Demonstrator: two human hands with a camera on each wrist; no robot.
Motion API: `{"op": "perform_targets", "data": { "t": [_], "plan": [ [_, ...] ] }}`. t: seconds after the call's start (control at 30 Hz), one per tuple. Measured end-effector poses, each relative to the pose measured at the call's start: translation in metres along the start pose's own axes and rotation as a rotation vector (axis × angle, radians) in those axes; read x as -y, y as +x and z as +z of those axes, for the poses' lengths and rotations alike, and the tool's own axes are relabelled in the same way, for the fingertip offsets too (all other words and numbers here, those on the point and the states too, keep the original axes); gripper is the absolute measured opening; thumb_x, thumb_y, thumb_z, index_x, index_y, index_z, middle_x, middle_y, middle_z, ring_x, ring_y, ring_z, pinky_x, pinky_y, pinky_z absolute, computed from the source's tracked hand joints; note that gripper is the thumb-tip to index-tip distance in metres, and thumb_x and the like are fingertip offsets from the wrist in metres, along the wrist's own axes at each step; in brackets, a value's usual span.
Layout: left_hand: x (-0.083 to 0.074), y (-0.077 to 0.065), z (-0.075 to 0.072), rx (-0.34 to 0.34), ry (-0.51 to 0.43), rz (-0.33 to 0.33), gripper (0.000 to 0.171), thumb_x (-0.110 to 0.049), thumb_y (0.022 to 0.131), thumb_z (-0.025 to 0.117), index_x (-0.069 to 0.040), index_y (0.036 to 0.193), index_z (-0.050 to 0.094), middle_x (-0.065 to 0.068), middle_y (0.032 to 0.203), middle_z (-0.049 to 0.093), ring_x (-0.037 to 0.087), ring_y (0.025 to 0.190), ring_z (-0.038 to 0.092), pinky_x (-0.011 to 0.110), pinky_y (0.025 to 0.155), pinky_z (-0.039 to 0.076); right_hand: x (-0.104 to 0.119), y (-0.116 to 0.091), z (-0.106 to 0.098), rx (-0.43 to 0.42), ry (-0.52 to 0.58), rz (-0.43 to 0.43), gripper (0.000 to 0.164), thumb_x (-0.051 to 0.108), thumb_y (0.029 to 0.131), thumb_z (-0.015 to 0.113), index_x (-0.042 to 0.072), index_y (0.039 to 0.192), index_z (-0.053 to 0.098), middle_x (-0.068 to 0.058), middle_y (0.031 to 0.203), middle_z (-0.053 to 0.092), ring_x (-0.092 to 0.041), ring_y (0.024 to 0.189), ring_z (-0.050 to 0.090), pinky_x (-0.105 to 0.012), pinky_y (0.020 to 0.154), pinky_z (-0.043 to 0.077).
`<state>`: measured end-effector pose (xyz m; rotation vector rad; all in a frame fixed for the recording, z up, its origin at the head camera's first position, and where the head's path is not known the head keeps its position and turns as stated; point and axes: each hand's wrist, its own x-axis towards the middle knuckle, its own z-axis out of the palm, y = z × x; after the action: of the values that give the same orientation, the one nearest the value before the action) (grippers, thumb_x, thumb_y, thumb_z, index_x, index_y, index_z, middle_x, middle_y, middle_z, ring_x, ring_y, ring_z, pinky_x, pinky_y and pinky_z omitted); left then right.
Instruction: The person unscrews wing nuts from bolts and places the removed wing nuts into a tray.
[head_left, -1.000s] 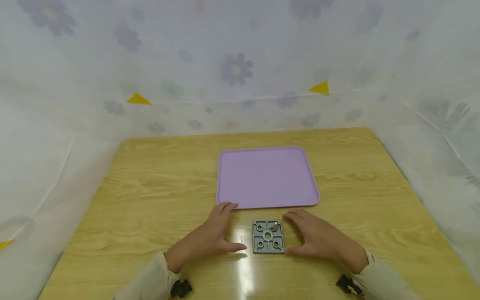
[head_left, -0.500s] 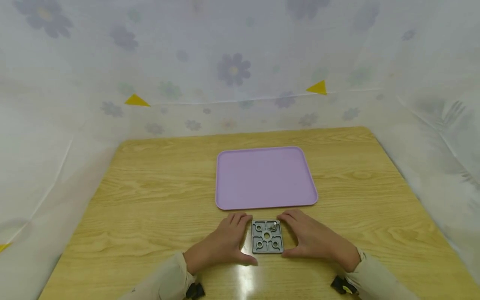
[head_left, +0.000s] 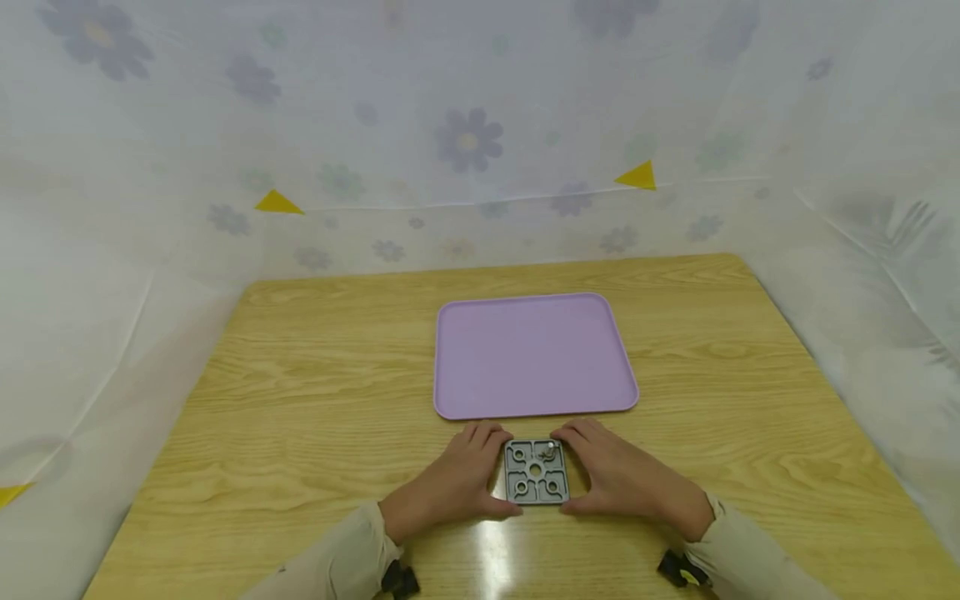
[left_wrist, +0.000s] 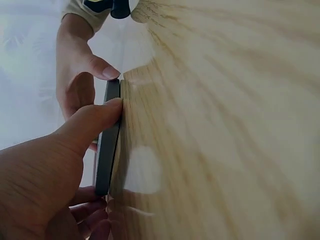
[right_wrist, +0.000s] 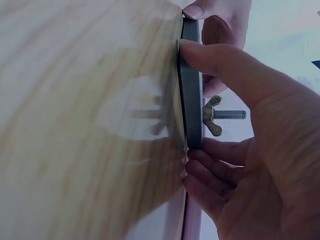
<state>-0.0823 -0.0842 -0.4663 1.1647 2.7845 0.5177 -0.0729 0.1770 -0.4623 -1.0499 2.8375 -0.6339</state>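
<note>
A square grey metal plate with recessed sections, a centre hole and corner holes lies flat on the table. A wing nut sits on a threaded bolt that stands up from its far right corner. My left hand grips the plate's left side, thumb on the near edge and fingers at the far edge. On the opposite side my right hand holds it the same way. In the left wrist view the plate's dark near edge shows under both thumbs.
A shallow purple tray lies just beyond the plate and the fingertips. The wooden table extends to both sides. Flower-patterned white cloth with yellow triangles hangs behind it.
My left hand has moved right, away from the tray's near left corner, and closed onto the plate's left side. My right hand has shifted slightly left against the plate, which has hardly moved.
</note>
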Motion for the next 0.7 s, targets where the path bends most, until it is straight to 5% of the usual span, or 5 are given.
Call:
{"op": "perform_targets", "data": {
  "t": [0.27, 0.57, 0.7],
  "plan": [
    [0.003, 0.001, -0.008, 0.027, -0.206, -0.016, 0.091, -0.061, 0.065, 0.073, -0.009, 0.132, 0.039, 0.0, 0.123, 0.043, 0.015, 0.114, 0.038, 0.032, 0.101, 0.036, 0.003, 0.0, -0.002, -0.011, 0.056, 0.041, 0.088, 0.057, 0.06, 0.077, 0.01, 0.128, 0.047, 0.004, 0.12, 0.045, -0.008, 0.111, 0.042, -0.029, 0.097, 0.041],
    [0.005, 0.002, -0.046, 0.043, -0.496, -0.006, 0.085, -0.042, 0.069, 0.079, -0.016, 0.133, 0.031, -0.006, 0.118, 0.039, 0.015, 0.108, 0.042, 0.031, 0.093, 0.043, 0.009, 0.01, -0.017, -0.112, 0.141, 0.031, 0.086, 0.056, 0.06, 0.079, 0.016, 0.13, 0.047, 0.01, 0.119, 0.044, -0.007, 0.107, 0.044, -0.03, 0.092, 0.045],
    [0.006, 0.007, -0.062, -0.005, -0.602, 0.068, 0.095, -0.033, 0.066, 0.084, -0.015, 0.137, 0.023, -0.002, 0.124, 0.037, 0.016, 0.113, 0.041, 0.032, 0.093, 0.044, 0.013, 0.017, -0.028, -0.184, 0.202, -0.001, 0.086, 0.052, 0.062, 0.08, 0.014, 0.131, 0.045, 0.007, 0.123, 0.043, -0.011, 0.107, 0.046, -0.033, 0.09, 0.046]
  ]
}}
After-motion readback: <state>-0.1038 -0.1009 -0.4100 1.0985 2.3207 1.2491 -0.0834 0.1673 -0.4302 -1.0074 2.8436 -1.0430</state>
